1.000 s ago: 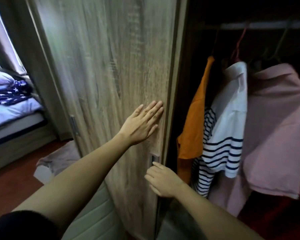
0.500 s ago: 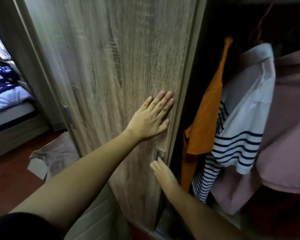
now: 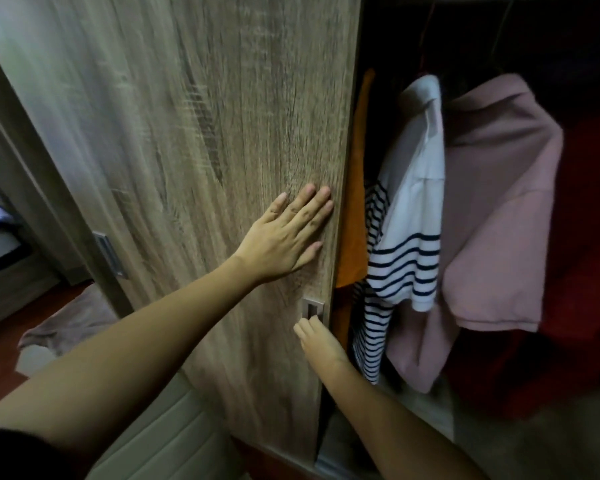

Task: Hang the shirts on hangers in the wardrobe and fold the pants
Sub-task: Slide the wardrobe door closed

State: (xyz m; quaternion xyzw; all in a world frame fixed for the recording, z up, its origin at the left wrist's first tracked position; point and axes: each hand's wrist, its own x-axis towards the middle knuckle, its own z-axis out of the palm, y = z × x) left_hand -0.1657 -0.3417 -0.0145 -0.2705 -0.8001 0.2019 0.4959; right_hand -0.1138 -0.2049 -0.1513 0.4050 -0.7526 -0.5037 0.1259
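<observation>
While the left hand (image 3: 288,233) lies flat, fingers straight, on the tall brown wooden wardrobe door (image 3: 194,150), the right hand (image 3: 317,337) touches the small silver metal handle (image 3: 312,307) just below it. I cannot tell if its fingers hook in. Just right of both hands, inside the wardrobe, hang an orange shirt (image 3: 355,202), a white shirt with dark stripes (image 3: 409,220) and a pink shirt (image 3: 492,209).

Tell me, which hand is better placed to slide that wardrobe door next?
Probably the right hand: it is at the metal handle, while the left hand only lies flat on the door.
</observation>
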